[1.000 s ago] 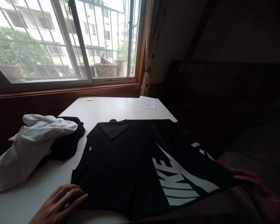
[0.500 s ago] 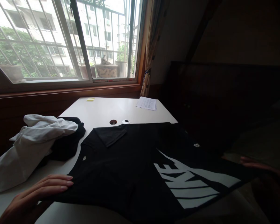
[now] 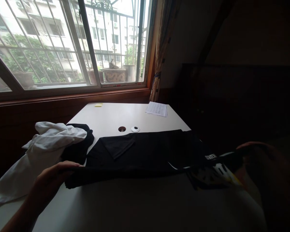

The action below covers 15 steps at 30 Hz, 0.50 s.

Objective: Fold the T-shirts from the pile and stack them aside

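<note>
A black T-shirt lies partly on the white table, its near edge lifted and stretched between both hands. My left hand pinches the left end of that edge, thumb hidden below the cloth. On the right, my right hand grips the other end in deep shadow. White lettering and a patch of yellow show on the cloth near the right hand. One sleeve lies folded across the shirt's far left part.
A white garment and a black one are heaped on the left. The white table bears papers, a yellow note, a round hole and a white ring. A window and curtain stand behind.
The shirt's near edge has been raised and moved away from me, covering most of the large white print. Both hands have risen, and the left fingers have closed on the cloth.
</note>
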Motion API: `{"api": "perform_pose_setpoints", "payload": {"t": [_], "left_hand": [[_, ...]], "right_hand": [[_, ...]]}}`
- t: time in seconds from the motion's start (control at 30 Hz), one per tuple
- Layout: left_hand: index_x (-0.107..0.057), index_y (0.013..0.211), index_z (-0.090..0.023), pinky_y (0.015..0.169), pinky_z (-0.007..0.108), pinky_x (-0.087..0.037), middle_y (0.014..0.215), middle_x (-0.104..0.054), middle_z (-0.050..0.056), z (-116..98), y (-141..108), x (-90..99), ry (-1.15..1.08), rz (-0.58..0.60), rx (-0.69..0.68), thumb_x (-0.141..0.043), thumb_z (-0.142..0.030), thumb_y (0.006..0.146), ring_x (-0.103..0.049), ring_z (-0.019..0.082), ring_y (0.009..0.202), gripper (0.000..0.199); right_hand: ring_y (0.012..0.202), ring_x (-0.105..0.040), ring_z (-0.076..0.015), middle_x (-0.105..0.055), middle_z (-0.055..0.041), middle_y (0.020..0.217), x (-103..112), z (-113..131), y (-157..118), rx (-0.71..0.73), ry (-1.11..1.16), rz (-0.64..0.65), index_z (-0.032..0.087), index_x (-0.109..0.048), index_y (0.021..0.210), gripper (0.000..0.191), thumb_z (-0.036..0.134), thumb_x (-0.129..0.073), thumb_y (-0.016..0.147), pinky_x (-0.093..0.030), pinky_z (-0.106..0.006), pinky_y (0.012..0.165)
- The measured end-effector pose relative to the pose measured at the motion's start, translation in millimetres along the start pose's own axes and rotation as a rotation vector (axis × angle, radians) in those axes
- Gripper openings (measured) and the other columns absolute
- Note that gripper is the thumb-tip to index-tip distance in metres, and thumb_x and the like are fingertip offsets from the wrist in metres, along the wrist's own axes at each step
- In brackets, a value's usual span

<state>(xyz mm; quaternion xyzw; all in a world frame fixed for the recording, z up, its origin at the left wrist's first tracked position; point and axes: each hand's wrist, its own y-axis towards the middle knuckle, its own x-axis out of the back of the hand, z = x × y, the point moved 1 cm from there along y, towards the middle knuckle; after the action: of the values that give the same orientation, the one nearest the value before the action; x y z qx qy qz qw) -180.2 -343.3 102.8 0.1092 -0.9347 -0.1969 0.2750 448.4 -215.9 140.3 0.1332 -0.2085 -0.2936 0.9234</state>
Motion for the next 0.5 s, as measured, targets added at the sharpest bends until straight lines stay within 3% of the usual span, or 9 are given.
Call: {"api": "perform_pose_setpoints", "payload": {"t": [0.07, 0.17, 0.27, 0.4, 0.5], "left_hand": [[-0.077, 0.092, -0.025, 0.062, 0.026, -0.061, 0.087, -0.079, 0.001, 5.2, 18.6, -1.5, 0.027, -0.037, 0.078, -0.07, -0.05, 0.086, -0.074, 0.022, 0.075, 0.027], [-0.078, 0.094, -0.024, 0.066, 0.028, -0.059, 0.09, -0.078, 0.003, 12.3, 52.2, -6.1, 0.013, -0.002, 0.161, -0.074, -0.055, 0.08, -0.073, 0.025, 0.079, 0.034], [-0.077, 0.097, -0.023, 0.076, 0.033, -0.059, 0.094, -0.078, 0.005, 20.5, 86.5, -14.7, -0.023, 0.057, 0.196, -0.073, -0.06, 0.077, -0.072, 0.027, 0.086, 0.043], [-0.076, 0.096, -0.021, 0.077, 0.036, -0.058, 0.092, -0.077, 0.006, 42.0, 118.9, -27.9, 0.001, 0.127, 0.294, -0.073, -0.067, 0.072, -0.071, 0.028, 0.087, 0.051], [-0.075, 0.101, -0.021, 0.08, 0.036, -0.057, 0.096, -0.076, 0.007, 63.5, 129.7, -36.9, -0.034, 0.193, 0.357, -0.072, -0.066, 0.075, -0.07, 0.029, 0.091, 0.052]], "right_hand": [[0.055, -0.05, -0.0144, -0.06, -0.0043, 0.078, -13.0, -3.9, 19.7, -0.116, 0.136, -0.065, 0.025, -0.072, 0.1, 0.036, 0.05, -0.074, 0.074, -0.036, -0.027, 0.044], [0.051, -0.047, -0.012, -0.059, -0.0006, 0.072, -37.6, -13.0, 52.9, -0.179, 0.183, -0.052, 0.03, -0.075, 0.109, 0.047, 0.05, -0.082, 0.068, -0.035, -0.024, 0.042], [0.053, -0.05, -0.0101, -0.066, -0.0016, 0.082, -68.1, -22.3, 81.6, -0.184, 0.24, 0.01, 0.028, -0.076, 0.112, 0.049, 0.044, -0.085, 0.067, -0.036, -0.022, 0.042], [0.08, -0.067, -0.0155, -0.073, -0.0056, 0.104, -109.2, -37.1, 106.0, -0.162, 0.272, 0.145, 0.025, -0.075, 0.107, 0.037, 0.035, -0.083, 0.072, -0.053, -0.024, 0.066], [0.085, -0.071, -0.0192, -0.075, -0.0077, 0.102, -131.2, -50.2, 114.5, -0.134, 0.102, 0.19, 0.023, -0.075, 0.107, 0.032, 0.033, -0.079, 0.077, -0.056, -0.029, 0.074]]}}
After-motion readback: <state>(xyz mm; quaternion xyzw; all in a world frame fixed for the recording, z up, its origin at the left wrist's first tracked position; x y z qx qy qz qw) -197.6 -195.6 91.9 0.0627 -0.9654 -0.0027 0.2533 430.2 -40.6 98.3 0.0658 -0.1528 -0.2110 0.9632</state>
